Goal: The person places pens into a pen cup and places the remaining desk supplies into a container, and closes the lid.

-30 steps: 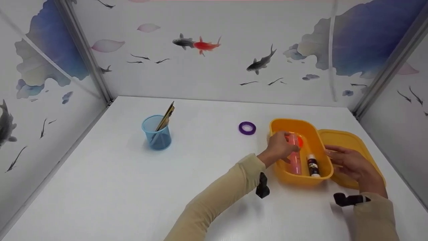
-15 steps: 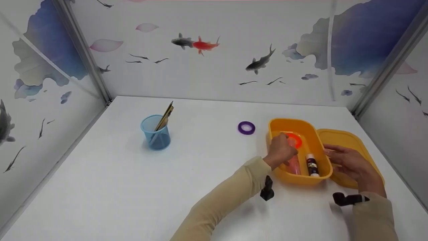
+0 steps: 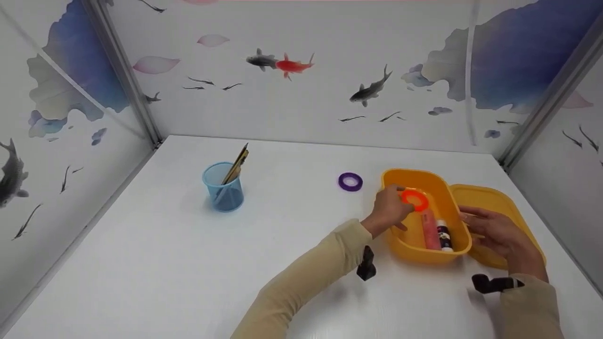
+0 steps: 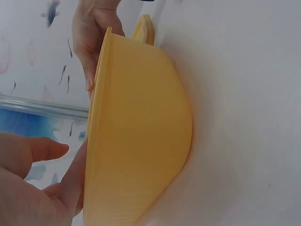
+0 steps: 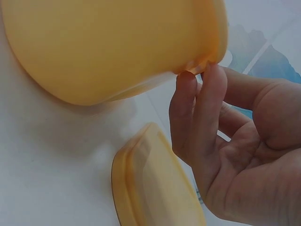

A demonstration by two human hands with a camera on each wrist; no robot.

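My left hand point(image 3: 392, 208) hovers over the left side of a yellow plastic box point(image 3: 453, 197), thumb and fingers apart. In the left wrist view its thumb is straight and its fingers reach over the rim. Nearest to that hand is an orange ring point(image 3: 415, 200), like a tape roll, inside the box. A long pink piece point(image 3: 430, 230), its kind unclear, lies on the box floor beside a dark glue stick point(image 3: 444, 235) with white ends. My right hand point(image 3: 492, 230) pinches the box's right rim; in the right wrist view its fingertips point(image 5: 214, 77) meet the rim.
A yellow lid point(image 3: 490, 197) lies flat to the right of the box, partly under my right hand. A purple tape roll point(image 3: 350, 181) rests left of the box. Further left stands a blue mesh cup point(image 3: 226, 193) with pencils point(image 3: 237, 164). Printed panels enclose the white table point(image 3: 165, 263).
My left hand has let go of the pink piece, which now lies further right, against the glue stick. The orange ring is more exposed. My right hand has stayed at the rim.
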